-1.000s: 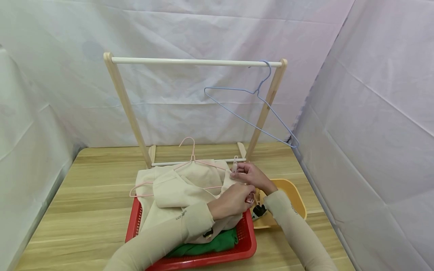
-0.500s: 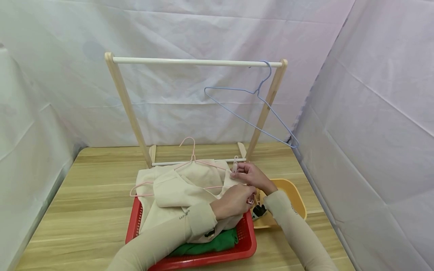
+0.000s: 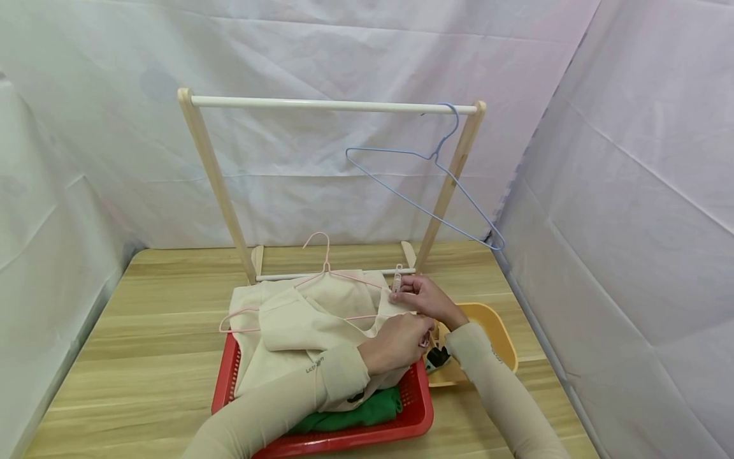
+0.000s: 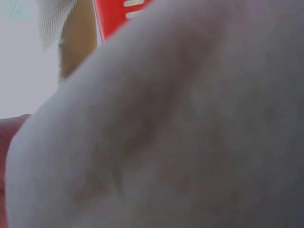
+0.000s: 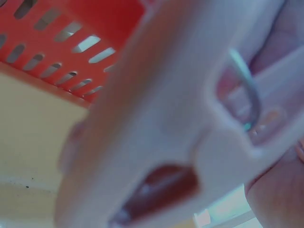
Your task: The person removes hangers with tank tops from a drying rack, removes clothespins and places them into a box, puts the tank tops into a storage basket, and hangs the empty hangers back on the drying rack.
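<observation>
A cream garment (image 3: 298, 328) lies over a red basket (image 3: 425, 414), with a pink hanger (image 3: 346, 276) partly inside it. At the garment's right shoulder, my right hand (image 3: 432, 299) pinches a pale pink clothespin (image 3: 397, 282) that stands upright by the hanger's arm. Just below, my left hand (image 3: 398, 342) grips a second pink clothespin (image 3: 424, 340), largely covered by its fingers. A clothespin (image 5: 161, 109) with its metal spring fills the right wrist view, very close. A blurred pale surface blocks most of the left wrist view.
A wooden rack (image 3: 209, 162) stands behind, with a blue hanger (image 3: 401, 194) at the right of its bar. Right of the basket is a yellow bin (image 3: 507, 341) holding a black item (image 3: 438, 357). Green cloth (image 3: 367, 413) lies in the basket; white curtains surround the table.
My left hand and forearm have shifted slightly to the right. The right hand, the upright clothespin and the hanger look unmoved.
</observation>
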Demonstrator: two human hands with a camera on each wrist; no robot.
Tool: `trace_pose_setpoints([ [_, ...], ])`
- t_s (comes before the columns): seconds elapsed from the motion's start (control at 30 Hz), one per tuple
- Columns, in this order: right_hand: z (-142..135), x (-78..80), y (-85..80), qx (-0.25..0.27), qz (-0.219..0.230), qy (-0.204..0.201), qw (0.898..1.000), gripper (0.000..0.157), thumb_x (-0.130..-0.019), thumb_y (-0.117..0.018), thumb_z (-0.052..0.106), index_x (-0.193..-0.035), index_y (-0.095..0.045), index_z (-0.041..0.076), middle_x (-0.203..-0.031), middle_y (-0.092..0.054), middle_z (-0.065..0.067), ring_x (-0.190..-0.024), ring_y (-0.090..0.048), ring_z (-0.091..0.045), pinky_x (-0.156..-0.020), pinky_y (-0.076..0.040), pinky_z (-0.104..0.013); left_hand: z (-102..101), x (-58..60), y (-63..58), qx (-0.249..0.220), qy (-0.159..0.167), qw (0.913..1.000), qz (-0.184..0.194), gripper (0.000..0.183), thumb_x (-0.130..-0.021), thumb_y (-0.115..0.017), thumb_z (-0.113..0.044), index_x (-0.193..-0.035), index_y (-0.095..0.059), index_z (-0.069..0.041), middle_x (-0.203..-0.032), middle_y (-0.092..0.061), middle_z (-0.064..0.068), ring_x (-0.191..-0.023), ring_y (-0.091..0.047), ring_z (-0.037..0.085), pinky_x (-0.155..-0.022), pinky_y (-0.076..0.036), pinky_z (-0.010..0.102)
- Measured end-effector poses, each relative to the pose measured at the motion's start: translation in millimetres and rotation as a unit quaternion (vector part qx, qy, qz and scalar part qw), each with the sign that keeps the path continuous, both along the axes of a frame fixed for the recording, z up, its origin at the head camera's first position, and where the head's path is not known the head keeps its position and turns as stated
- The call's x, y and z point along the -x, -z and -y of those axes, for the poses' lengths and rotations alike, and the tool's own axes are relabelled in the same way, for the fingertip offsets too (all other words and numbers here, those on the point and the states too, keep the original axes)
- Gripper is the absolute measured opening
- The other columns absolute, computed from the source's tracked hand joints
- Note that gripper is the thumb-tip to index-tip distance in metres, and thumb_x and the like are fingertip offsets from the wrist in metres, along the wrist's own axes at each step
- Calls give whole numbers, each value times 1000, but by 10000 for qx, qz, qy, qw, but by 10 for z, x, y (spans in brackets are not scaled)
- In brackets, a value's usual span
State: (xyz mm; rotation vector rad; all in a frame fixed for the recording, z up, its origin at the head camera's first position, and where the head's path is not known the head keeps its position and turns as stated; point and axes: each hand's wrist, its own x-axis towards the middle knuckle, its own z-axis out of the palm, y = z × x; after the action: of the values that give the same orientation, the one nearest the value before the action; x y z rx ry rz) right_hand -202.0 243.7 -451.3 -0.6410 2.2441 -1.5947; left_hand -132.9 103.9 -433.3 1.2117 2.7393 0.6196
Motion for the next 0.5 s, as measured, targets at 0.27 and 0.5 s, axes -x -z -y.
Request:
trace_pose_setpoints([
  [0.27, -1, 2, -1, -74, 64, 23, 9999, 8, -95, -65, 7, -89, -64, 2, -79, -66, -5, -66, -55, -10, -60, -47, -22, -2, -3, -7, 103, -2, 9999, -57, 13, -86, -74, -14, -97, -67, -14, -73, -60, -7, -65, -54, 6, -57, -45, 19],
  [0.5, 1, -2, -4, -77, 83, 50, 9999, 8, -95, -66, 7, -90, -65, 2, -79, -66, -3, -66, -56, -10, -60, -48, -21, -7, -8, -9, 193, 3, 9997, -132, 13, -85, -74, -13, -94, -66, -15, -69, -57, -7, -63, -53, 6, -55, -43, 19],
])
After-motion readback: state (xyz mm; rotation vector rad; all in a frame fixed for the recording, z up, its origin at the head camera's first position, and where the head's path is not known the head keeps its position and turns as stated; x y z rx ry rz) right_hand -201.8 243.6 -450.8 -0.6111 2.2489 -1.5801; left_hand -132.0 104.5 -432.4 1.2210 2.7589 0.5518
